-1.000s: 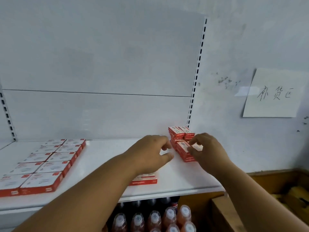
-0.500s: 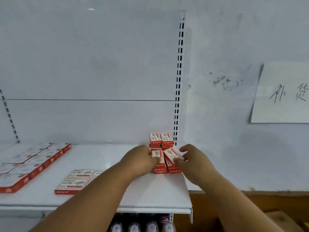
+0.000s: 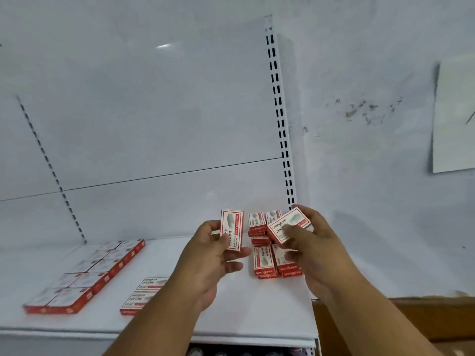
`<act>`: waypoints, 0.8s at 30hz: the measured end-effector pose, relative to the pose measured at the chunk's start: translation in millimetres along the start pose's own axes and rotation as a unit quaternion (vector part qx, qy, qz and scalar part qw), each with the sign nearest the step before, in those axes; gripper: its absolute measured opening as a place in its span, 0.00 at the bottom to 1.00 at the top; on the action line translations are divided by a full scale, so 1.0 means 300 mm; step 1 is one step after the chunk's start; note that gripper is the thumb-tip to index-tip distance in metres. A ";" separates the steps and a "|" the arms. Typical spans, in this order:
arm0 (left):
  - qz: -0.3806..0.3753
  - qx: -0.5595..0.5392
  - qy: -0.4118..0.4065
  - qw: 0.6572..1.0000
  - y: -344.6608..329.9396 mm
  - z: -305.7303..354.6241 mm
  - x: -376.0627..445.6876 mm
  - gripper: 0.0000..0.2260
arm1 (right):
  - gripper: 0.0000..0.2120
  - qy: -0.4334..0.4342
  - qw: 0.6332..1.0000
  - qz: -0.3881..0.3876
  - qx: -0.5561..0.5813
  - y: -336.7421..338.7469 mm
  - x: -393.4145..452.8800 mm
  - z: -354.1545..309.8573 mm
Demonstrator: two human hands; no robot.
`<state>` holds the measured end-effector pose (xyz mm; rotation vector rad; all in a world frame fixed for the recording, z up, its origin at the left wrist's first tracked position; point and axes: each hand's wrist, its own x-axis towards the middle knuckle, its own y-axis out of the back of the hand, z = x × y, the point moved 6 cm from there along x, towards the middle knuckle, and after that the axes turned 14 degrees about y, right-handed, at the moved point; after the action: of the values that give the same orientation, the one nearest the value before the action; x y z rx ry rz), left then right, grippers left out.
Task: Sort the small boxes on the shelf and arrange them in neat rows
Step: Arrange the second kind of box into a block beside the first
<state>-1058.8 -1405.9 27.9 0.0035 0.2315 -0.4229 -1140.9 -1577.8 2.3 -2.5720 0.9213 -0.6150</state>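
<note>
The left hand (image 3: 213, 255) is gripping one small box (image 3: 232, 229) upright above the shelf (image 3: 231, 314); the right hand (image 3: 312, 242) is pinching a tilted box (image 3: 288, 224) in its fingers over the stacked boxes (image 3: 267, 260)

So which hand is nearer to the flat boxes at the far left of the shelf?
Left. The left hand holds a small box mid-shelf, right of the flat boxes. The right hand holds another box farther right, over the pile.
</note>
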 end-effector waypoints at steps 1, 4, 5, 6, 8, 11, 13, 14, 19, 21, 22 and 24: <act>-0.001 0.001 0.004 1.000 0.014 -0.005 -0.004 0.10 | 0.14 0.000 1.000 0.005 0.008 -0.016 -0.003 0.002; 0.006 0.009 -0.008 1.000 0.084 -0.003 -0.002 0.11 | 0.07 -0.003 1.000 0.010 0.015 -0.079 -0.021 0.021; 0.014 0.024 -0.026 0.999 0.115 0.006 -0.001 0.11 | 0.07 -0.003 1.000 0.008 0.014 -0.104 -0.027 0.028; 0.027 0.045 -0.047 0.998 0.151 0.014 0.004 0.12 | 0.08 -0.001 1.000 0.005 0.012 -0.130 -0.032 0.033; 0.057 0.106 -0.088 0.989 0.226 0.027 0.017 0.14 | 0.09 0.007 1.000 0.005 0.003 -0.173 -0.038 0.044; 0.077 0.205 -0.108 0.970 0.338 0.030 0.054 0.13 | 0.07 0.012 0.999 -0.001 -0.031 -0.238 -0.048 0.072; 0.073 0.242 -0.109 0.961 0.411 0.032 0.085 0.14 | 0.07 0.014 0.997 -0.019 -0.077 -0.294 -0.059 0.100; 0.071 0.256 -0.109 0.958 0.446 0.034 0.100 0.14 | 0.08 0.012 0.994 -0.031 -0.108 -0.325 -0.065 0.117; 0.090 0.366 -0.116 0.919 0.586 0.039 0.186 0.08 | 0.11 -0.002 0.945 -0.082 -0.317 -0.481 -0.084 0.199; 0.106 0.430 -0.128 0.888 0.620 0.039 0.222 0.07 | 0.10 -0.015 0.913 -0.079 -0.399 -0.511 -0.075 0.236; 0.102 0.447 -0.126 0.880 0.630 0.031 0.243 0.06 | 0.10 -0.019 0.896 -0.082 -0.437 -0.522 -0.073 0.256; 0.075 0.463 -0.103 0.877 0.635 0.000 0.284 0.06 | 0.11 -0.011 0.865 -0.095 -0.493 -0.538 -0.069 0.291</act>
<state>-905.7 -1266.9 0.4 0.9134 -0.2018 -0.3428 -1028.6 -1431.4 -5.2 -3.5888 1.1931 -0.1326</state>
